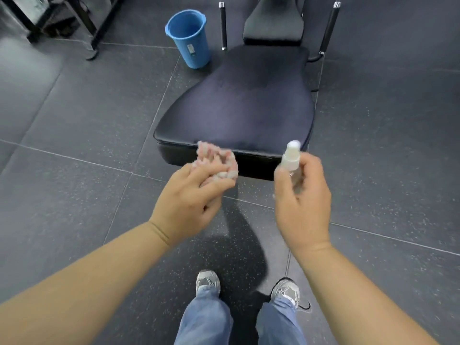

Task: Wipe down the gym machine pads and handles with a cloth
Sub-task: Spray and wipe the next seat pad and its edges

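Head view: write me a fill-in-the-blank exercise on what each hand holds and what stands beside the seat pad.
1. The left hand grips a bunched pink and white ____.
2. The right hand holds a small white spray ____.
3. The bucket standing on the floor to the left of the seat pad is ____ in colour.
Missing words: cloth; bottle; blue.
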`<state>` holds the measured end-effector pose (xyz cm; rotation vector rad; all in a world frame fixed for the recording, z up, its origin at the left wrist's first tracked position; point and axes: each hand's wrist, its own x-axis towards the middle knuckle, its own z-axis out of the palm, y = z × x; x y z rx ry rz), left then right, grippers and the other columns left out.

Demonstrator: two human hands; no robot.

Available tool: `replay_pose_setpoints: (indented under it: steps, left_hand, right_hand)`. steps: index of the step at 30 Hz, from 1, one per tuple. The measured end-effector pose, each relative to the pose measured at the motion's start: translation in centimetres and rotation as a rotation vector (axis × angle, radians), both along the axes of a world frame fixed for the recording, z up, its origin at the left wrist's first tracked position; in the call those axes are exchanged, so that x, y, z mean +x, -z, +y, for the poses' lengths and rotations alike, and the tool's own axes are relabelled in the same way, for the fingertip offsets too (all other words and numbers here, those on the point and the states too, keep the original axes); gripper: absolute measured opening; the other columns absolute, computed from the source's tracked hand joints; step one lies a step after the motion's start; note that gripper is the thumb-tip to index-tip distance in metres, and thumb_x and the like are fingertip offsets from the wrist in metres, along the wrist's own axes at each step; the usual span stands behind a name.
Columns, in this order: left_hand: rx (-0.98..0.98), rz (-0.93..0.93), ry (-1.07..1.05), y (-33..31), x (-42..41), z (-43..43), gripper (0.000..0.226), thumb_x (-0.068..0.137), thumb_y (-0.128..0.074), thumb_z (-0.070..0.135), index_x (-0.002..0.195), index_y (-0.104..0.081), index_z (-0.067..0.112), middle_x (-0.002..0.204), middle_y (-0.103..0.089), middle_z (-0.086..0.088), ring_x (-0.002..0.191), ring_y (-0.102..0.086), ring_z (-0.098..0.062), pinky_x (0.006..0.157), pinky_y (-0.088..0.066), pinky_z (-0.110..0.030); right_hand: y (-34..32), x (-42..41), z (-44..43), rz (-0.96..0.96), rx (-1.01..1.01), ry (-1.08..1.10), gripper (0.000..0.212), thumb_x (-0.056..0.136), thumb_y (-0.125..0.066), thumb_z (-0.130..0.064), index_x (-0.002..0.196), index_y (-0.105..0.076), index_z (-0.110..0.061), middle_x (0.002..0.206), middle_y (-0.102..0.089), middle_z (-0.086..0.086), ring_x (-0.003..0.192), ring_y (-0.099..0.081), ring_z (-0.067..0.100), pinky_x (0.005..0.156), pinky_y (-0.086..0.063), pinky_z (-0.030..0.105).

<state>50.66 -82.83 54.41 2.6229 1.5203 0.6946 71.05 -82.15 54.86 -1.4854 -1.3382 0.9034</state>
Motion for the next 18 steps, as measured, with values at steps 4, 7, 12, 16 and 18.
replay_pose_setpoints:
  steps: [4, 7, 12, 16, 18]
  left_hand:
    - [-0.232, 0.044, -0.042, 3.8, -1.6, -3.4, 0.028, 0.088, -0.058, 0.019, 0.113, -0.068, 0.014, 0.112, -0.065, -0.007, 0.087, -0.060, -0.027, 0.077, -0.053, -0.045]
    - [-0.275, -0.036, -0.212, 7.7, -3.3, -4.9, 0.027, 0.087, -0.055, 0.030, 0.106, -0.068, 0.016, 0.103, -0.063, -0.001, 0.087, -0.057, -0.019, 0.078, -0.056, -0.039]
    - [-0.264, -0.538, -0.410, 7.5, -3.3, -6.5, 0.041, 0.078, -0.053, 0.019, 0.119, -0.049, 0.017, 0.116, -0.045, -0.002, 0.104, -0.046, -0.010, 0.096, -0.039, -0.017]
    - [-0.199, -0.615, -0.184, 3.0, -1.6, -7.6, 0.056, 0.075, -0.056, 0.002, 0.125, -0.040, 0.020, 0.122, -0.042, 0.000, 0.111, -0.047, -0.017, 0.102, -0.038, -0.021]
    - [-0.239, -0.615, -0.147, 1.4, -1.8, -5.7, 0.063, 0.073, -0.061, -0.004, 0.126, -0.041, 0.024, 0.123, -0.051, 0.006, 0.111, -0.053, -0.015, 0.100, -0.041, -0.019]
  right_hand:
    - [4.1, -2.6, -3.8, -0.206, -0.049, -0.197, 0.027, 0.091, -0.051, -0.047, 0.102, -0.061, -0.024, 0.086, -0.054, -0.011, 0.085, -0.044, 0.010, 0.070, -0.039, 0.030]
    - [8.2, -4.5, -5.3, -0.186, -0.176, -0.200, 0.020, 0.093, -0.062, -0.038, 0.107, -0.061, -0.024, 0.090, -0.057, -0.008, 0.088, -0.045, 0.011, 0.068, -0.036, 0.030]
    - [9.2, -7.7, -6.6, 0.055, -0.326, -0.075, 0.007, 0.095, -0.055, -0.032, 0.089, -0.054, -0.030, 0.078, -0.059, 0.000, 0.072, -0.050, 0.014, 0.064, -0.042, 0.030]
    - [4.1, -9.4, -5.9, 0.723, -0.674, -0.042, 0.020, 0.091, -0.059, -0.034, 0.098, -0.070, -0.018, 0.085, -0.068, 0.002, 0.079, -0.060, 0.017, 0.065, -0.046, 0.030]
    - [1.4, -9.4, -5.2, 1.004, -0.734, -0.126, 0.049, 0.082, -0.061, -0.046, 0.116, -0.071, -0.013, 0.105, -0.072, 0.008, 0.095, -0.064, 0.024, 0.076, -0.049, 0.032]
